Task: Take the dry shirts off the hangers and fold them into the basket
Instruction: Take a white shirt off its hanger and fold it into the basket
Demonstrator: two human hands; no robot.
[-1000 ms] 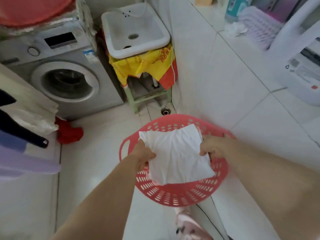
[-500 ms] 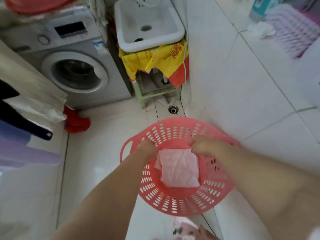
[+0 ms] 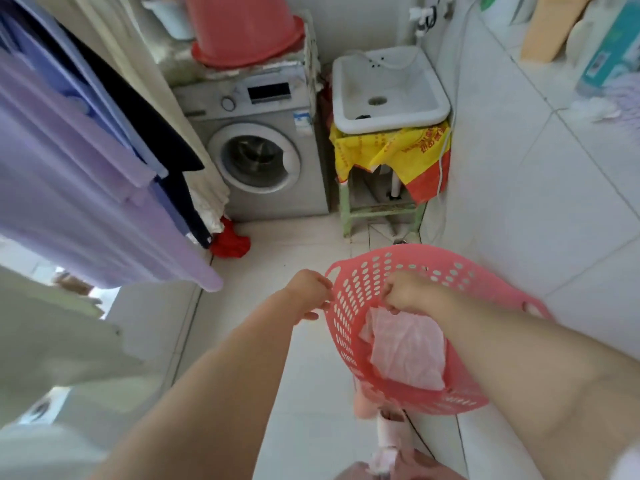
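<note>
We note, nearest first: both forearms reach fwd over the white tiled floor. L hand (image 3: 308,292) sits just outside the pink basket (image 3: 346,327), beside its L rim, fingers curled in, nothing held; contact w/ rim can't be confirmed. R hand (image 3: 410,292) is over the basket interior, fingers curled down at the top edge of the folded white shirt (image 3: 408,355); we can't tell whether it is pinching the cloth or clear of it. The shirt lies flat inside the basket, on its bottom. Basket is on the floor, near the tiled wall at R.

Further out, L side: lilac garments (image 3: 86,209) hanging, dark and cream ones behind. Red cloth (image 3: 230,242) on the floor by the washing machine (image 3: 254,157). Sink (image 3: 388,88) beside the machine, yellow cloth (image 3: 408,150) draped beneath. Red tub (image 3: 242,29) upturned on top of the machine.
</note>
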